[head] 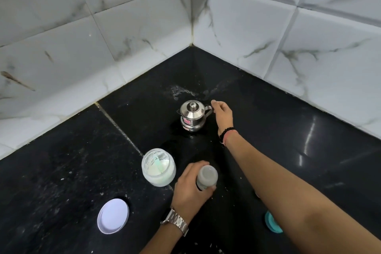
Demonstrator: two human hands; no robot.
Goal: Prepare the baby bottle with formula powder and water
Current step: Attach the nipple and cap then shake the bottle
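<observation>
Head view: left hand (190,188) has its fingers curled round the upright, open baby bottle (206,178) near the worktop's (288,150) front edge, just beside the open formula jar (158,170). Right hand (222,114), fingers loosely curled, touches the steel kettle's (192,115) handle toward the back corner; whether they grip it I cannot tell.

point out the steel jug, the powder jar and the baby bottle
steel jug (192,112): head view, on its domed lid
powder jar (158,168): head view, on the powder in its open mouth
baby bottle (206,177): head view, on its open top
</observation>
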